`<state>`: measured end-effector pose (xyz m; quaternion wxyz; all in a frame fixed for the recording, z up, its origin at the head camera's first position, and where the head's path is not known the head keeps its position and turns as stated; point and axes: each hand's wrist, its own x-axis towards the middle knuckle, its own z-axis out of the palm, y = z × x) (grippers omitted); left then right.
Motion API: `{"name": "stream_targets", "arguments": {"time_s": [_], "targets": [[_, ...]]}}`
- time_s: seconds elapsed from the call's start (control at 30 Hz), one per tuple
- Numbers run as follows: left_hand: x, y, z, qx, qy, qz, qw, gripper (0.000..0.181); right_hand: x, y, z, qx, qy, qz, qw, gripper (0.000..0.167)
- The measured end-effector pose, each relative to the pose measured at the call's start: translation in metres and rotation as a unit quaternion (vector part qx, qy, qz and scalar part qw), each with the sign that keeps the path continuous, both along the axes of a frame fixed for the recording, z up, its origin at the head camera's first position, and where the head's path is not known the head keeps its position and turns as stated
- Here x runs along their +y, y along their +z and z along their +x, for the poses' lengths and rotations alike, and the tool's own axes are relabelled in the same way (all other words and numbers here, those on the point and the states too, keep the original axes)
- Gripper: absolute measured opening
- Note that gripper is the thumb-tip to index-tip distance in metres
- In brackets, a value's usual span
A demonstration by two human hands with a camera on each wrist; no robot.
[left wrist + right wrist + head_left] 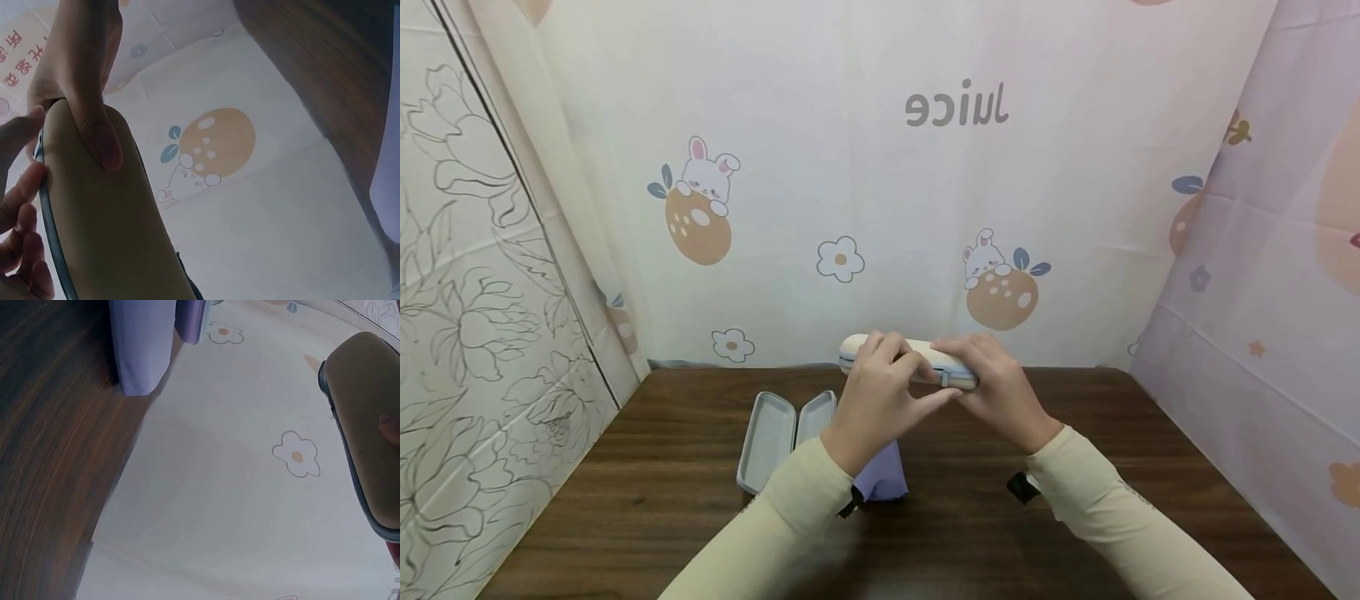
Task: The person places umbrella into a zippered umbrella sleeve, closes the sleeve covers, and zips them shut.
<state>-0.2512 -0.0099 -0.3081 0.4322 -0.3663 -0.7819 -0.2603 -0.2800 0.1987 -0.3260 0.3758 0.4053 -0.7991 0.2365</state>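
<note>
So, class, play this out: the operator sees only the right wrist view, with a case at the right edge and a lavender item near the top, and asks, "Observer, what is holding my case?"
Observer: In the head view, the right hand grips one end of the cream case.
Operator: Is the left hand on it too?
Observer: Yes. It reaches over the case, with fingers close to a light blue zip pull on the side facing the person.
Operator: And what lies beside that lavender item?
Observer: A grey case, lying open on the table to its left; the sleeve hides part of it.
</note>
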Motion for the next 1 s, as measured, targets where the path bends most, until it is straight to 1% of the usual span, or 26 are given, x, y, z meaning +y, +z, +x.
{"name": "stream_targets", "arguments": {"time_s": [0.13,0.2,0.3,0.43,0.53,0.7,0.77,0.9,1.0], "targets": [[0.0017,0.0003,0.0000,0.015,0.008,0.000,0.9999,0.026,0.0007,-0.0009,-0.0009,0.001,-0.002,-0.003,1.0000,0.060],[0.0024,0.0001,0.0000,0.014,0.008,0.000,0.9999,0.022,0.0011,-0.0011,-0.0011,0.000,-0.004,-0.005,1.0000,0.060],[0.0032,-0.0002,-0.0001,0.000,0.002,0.007,1.0000,0.018,0.0013,-0.0006,-0.0012,0.003,-0.009,-0.005,0.9999,0.059],[0.0037,-0.0008,0.0002,-0.034,-0.015,0.023,0.9991,0.013,0.0011,0.0003,-0.0008,0.005,-0.011,-0.004,0.9999,0.059],[0.0034,-0.0013,0.0006,-0.051,-0.021,0.023,0.9982,0.011,0.0012,0.0001,-0.0007,0.007,-0.009,-0.005,0.9999,0.059],[0.0029,-0.0016,0.0017,-0.059,-0.025,0.012,0.9979,0.011,0.0036,-0.0017,-0.0010,0.010,-0.010,-0.005,0.9999,0.061],[0.0027,-0.0012,0.0021,-0.060,-0.029,0.008,0.9978,0.011,0.0048,-0.0020,-0.0012,0.007,-0.012,-0.005,0.9999,0.057],[0.0020,0.0000,0.0029,-0.064,-0.041,0.010,0.9970,0.008,0.0064,-0.0010,-0.0015,0.002,-0.014,-0.004,0.9999,0.043],[0.0018,0.0002,0.0029,-0.066,-0.046,0.012,0.9967,0.008,0.0066,-0.0002,-0.0019,0.004,-0.014,-0.003,0.9999,0.041]]}}
